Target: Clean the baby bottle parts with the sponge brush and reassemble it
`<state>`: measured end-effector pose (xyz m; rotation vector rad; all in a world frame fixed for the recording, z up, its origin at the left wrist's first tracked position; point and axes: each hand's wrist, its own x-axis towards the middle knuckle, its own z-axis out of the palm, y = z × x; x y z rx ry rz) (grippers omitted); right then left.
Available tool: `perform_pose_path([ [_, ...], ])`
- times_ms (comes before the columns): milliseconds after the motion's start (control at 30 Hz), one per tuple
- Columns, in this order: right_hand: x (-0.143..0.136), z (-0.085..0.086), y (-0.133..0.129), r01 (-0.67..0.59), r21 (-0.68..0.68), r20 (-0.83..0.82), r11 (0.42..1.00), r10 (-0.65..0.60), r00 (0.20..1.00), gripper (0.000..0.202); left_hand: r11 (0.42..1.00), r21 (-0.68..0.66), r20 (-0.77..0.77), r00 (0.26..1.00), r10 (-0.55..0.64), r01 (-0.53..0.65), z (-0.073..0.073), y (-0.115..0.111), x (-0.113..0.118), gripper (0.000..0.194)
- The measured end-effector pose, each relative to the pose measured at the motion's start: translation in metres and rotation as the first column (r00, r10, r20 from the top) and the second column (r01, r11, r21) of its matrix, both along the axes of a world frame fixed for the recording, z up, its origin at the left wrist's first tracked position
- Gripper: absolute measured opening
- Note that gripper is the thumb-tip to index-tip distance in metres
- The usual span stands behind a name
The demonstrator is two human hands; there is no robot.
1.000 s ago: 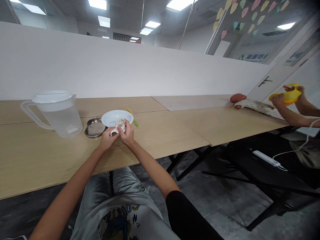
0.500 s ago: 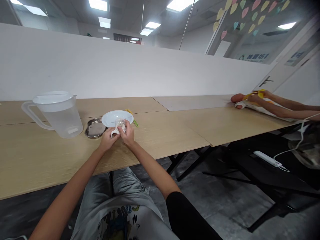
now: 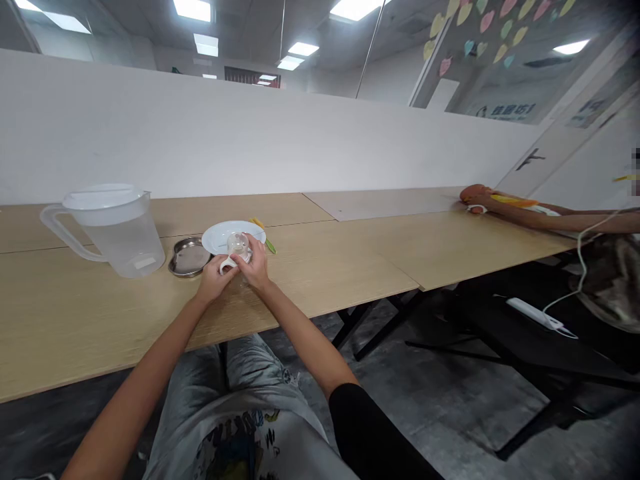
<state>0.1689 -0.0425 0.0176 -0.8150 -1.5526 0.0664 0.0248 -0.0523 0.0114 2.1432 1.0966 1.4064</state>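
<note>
Both hands are closed around a clear baby bottle (image 3: 237, 243) with a rounded transparent top and a white looped handle. My left hand (image 3: 213, 280) grips it at the handle side. My right hand (image 3: 257, 265) wraps the other side, its thumb near the white collar. The bottle's lower part is mostly hidden by the hands. Just behind it lies a white plate (image 3: 216, 235). A small metal dish (image 3: 189, 259) stands left of my left hand. A brush with a green and yellow handle (image 3: 271, 245) lies partly behind the plate.
A lidded translucent pitcher (image 3: 125, 233) stands on the wooden table (image 3: 320, 267) at left. At far right, another person's arm (image 3: 555, 217) reaches along a doll (image 3: 475, 193). A black chair (image 3: 500, 333) holding a white power strip (image 3: 535, 315) is below. A white wall (image 3: 250, 140) rises behind.
The bottle's clear top shows more fully between my hands, shifted slightly left and up. At right, the other person's hands have left their yellow item, and more of the doll shows.
</note>
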Motion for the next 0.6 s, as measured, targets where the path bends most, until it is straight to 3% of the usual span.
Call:
perform_pose_path([
  [300,0.0042,0.0008,0.0049,-0.026,0.039,-0.208,0.999,0.033,0.978,0.058,0.999,0.037,-0.022,1.0,0.0,0.001,-0.0024,0.0011,0.0001,0.035],
  [600,-0.0001,-0.0054,0.008,0.014,0.071,-0.251,0.997,0.004,0.968,0.057,0.999,0.05,-0.031,0.999,0.008,-0.006,-0.004,0.0026,0.0005,0.038],
])
